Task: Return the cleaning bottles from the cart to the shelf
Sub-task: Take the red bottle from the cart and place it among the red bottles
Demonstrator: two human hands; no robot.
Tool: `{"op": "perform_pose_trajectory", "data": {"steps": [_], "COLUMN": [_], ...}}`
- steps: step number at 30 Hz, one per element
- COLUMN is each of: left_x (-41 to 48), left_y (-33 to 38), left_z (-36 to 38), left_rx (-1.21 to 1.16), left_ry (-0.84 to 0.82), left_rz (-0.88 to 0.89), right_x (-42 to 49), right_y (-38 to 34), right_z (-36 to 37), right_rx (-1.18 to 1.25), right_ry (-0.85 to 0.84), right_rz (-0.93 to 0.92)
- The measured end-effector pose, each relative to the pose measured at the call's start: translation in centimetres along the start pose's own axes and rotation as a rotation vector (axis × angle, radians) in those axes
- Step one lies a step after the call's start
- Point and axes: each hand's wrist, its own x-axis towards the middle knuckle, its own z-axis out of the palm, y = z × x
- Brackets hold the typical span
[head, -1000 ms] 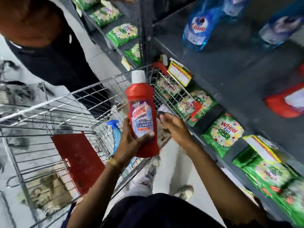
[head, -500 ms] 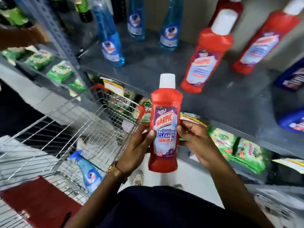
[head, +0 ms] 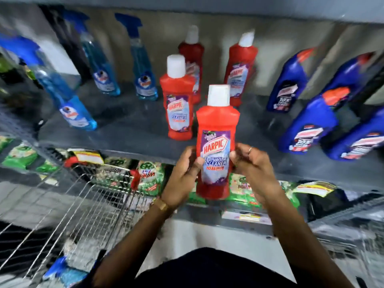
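Observation:
I hold a red Harpic bathroom cleaner bottle (head: 217,129) with a white cap upright in front of the grey shelf (head: 133,138). My left hand (head: 184,175) grips its lower left side and my right hand (head: 250,169) grips its right side. Three matching red bottles (head: 178,109) stand on the shelf just behind it. The wire cart (head: 79,210) is at the lower left, and a blue spray bottle (head: 62,271) lies in its bottom.
Blue spray bottles (head: 143,80) stand at the shelf's left and dark blue bottles (head: 307,123) at its right. Green detergent packets (head: 145,175) fill the lower shelf behind the cart. Bare shelf surface lies between the red bottles and the dark blue ones.
The red bottle has risen from over the cart to the shelf's front edge, and my right hand has closed on it. The view has swung up from the cart to the shelf.

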Motion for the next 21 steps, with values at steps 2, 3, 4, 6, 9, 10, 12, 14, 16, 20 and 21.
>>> {"op": "perform_pose_trajectory", "data": {"steps": [2,3,4,6,9,10,12,14,16,20,21], "left_x": [2.8,4.3,5.6,8.3,11.2,11.8,12.6,13.2,13.5,13.9,14.0], "left_y": [0.5,0.7,0.7,0.6,0.5,0.1,-0.7,-1.7,-2.2,-2.4,-2.4], "left_z": [1.3,1.9,2.5,3.7,5.3,5.6,6.0,6.3,6.6,6.8,6.8], "left_rx": [0.023,0.034,0.036,0.035,0.051,0.058,0.077,0.096,0.111,0.153,0.156], "left_ry": [-0.022,-0.026,-0.025,-0.026,-0.039,-0.039,-0.032,-0.022,-0.017,-0.027,-0.029], "left_rz": [0.062,0.091,0.112,0.125,0.096,0.082,0.057,0.045,0.049,0.069,0.076], "right_x": [1.6,2.4,3.3,4.9,7.0,7.6,8.3,8.6,8.7,9.1,9.1], "right_y": [-0.9,-1.3,-1.6,-2.1,-2.0,-1.8,-1.3,-0.5,0.0,0.8,1.0], "right_z": [-1.3,-1.8,-2.3,-3.4,-4.9,-5.2,-5.6,-5.9,-6.2,-6.8,-6.9], "right_rx": [0.003,0.005,0.012,0.035,0.054,0.053,0.049,0.046,0.052,0.065,0.064], "right_ry": [0.060,0.089,0.111,0.146,0.186,0.192,0.213,0.230,0.244,0.247,0.243], "right_rz": [-0.067,-0.092,-0.106,-0.108,-0.084,-0.068,-0.027,-0.002,-0.002,-0.011,-0.017]}}
